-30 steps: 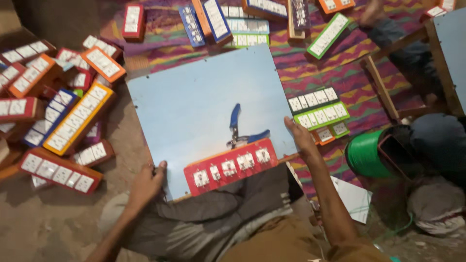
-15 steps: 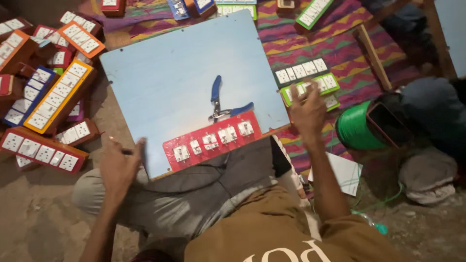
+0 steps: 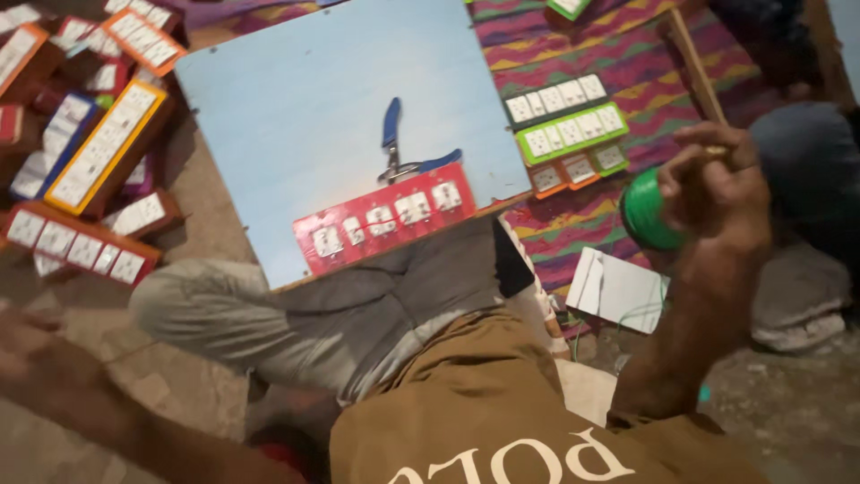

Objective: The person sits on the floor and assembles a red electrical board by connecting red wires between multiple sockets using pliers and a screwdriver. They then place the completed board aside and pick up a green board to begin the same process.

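The blue board lies tilted across my lap, a red switch panel at its near edge with blue pliers just above it. My right hand is curled shut beside a green bowl, something thin pinched in it. My left hand is blurred; I cannot tell its grip.

A long red box with white panels is laid on the near edge of the pale blue board. Orange, red and blue boxes with white panels are piled on the floor at left. A green-edged box and a dark one are set on the striped mat at right.
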